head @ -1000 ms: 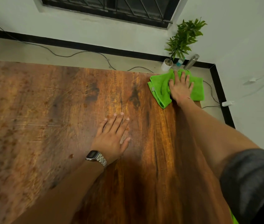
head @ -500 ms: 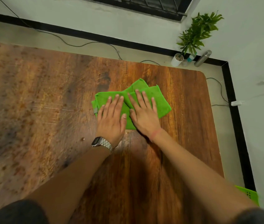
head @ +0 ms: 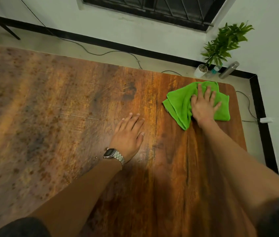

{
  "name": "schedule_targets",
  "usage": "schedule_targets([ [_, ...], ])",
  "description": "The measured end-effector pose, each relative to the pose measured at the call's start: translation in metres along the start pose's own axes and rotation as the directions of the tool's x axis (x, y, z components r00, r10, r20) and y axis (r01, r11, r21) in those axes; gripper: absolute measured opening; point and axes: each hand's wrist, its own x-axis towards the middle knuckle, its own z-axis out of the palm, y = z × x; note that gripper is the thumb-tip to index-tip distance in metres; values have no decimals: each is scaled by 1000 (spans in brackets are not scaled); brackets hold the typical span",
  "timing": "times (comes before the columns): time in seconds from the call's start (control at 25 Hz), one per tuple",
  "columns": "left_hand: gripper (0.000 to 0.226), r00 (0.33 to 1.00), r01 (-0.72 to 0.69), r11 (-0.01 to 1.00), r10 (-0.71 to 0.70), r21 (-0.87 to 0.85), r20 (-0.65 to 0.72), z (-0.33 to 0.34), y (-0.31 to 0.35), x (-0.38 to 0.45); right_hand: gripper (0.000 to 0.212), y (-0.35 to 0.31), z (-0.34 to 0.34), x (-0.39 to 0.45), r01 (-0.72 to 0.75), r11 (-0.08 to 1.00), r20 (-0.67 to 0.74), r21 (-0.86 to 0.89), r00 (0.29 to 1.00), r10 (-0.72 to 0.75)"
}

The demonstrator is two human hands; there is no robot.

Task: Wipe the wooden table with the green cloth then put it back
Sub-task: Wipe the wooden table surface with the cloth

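**Green cloth pressed flat at the table's far right corner**

The crumpled bright green microfibre cloth (head: 181, 106) lies on the dark brown wooden table (head: 67, 108) near its far right corner, its long axis running from the near left to the far right. The right hand (head: 203, 106) presses on it, palm down and fingers spread, not clenched. The left hand (head: 128, 134), with a silver metal wristwatch (head: 113, 155), rests flat and empty on bare wood. A small white pot (head: 200, 71) on the floor holds a leafy green plant (head: 224, 41).

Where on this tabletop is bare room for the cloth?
Bare: the brown wooden table left of the left hand, and between the forearms. Crowded: far right corner, where the right hand presses the green cloth.
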Motion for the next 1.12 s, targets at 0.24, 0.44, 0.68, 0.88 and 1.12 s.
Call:
schedule_targets([
  [0.24, 45, 988, 115, 993, -114, 3, -104, -40, -51, -25, 56, -187, 40, -5, 310, 951, 103, -1, 946, -308],
  [0.44, 50, 946, 255, 966, -241, 37, -216, -71, -95, -36, 57, -255, 79, -130, 648, 761, 183, -38, 753, -632],
  [0.68, 52, 986, 165, 981, -162, 105, -36, -62, -94, -35, 59, -138, 71, -210, 752, 654, 151, -76, 657, -738],
  [0.88, 54, 993, 6, 992, -21, 128, 115, -48, -67, -34, 60, -7, 31, -178, 504, 845, 130, -178, 864, -487],
  [1.12, 52, 991, -18, 992, 1, 123, 137, -62, -78, -33, 58, -34, 22, -90, 63, 998, 6, -23, 998, -63],
])
